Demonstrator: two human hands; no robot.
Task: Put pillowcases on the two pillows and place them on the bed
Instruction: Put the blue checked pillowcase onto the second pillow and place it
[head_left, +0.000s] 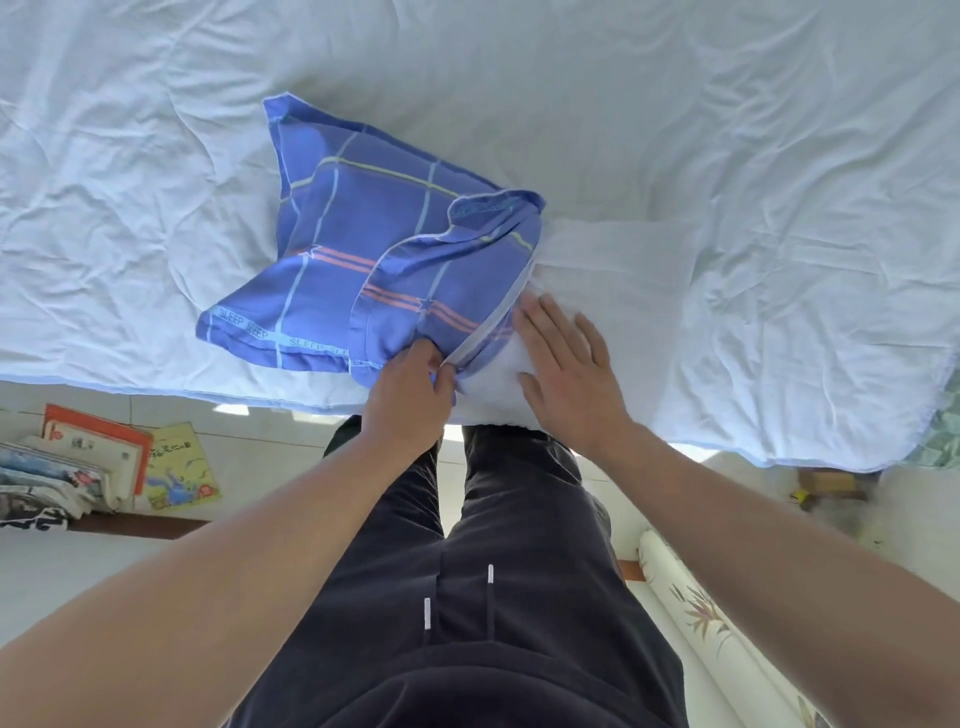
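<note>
From the head camera, looking down past dark trousers (498, 597), a bed (727, 130) covered in a crumpled white sheet fills the upper part of the view. On it, near the closer edge, lies a blue pillowcase (363, 244) with pale grid lines, orange stripes and the word "SLEEP" printed along its border. A white pillow (613, 270) lies just to its right, its left end tucked into the open mouth of the pillowcase while the rest stays bare on the sheet.

The left hand (410, 400) is clamped on the pillowcase at the near corner of its opening, fingers and thumb pinching the hem beside a pale zip strip. The right hand (566, 364) lies flat and spread, fingers apart, palm down on the near left part of the pillow, right next to the opening; it grips nothing.

On the floor (67, 587) to the left, a stack of books (93, 467) sits by the bed's edge. At the lower right, a rolled item with a leaf print (711, 618) lies on the floor. A second pillow cannot be made out.
</note>
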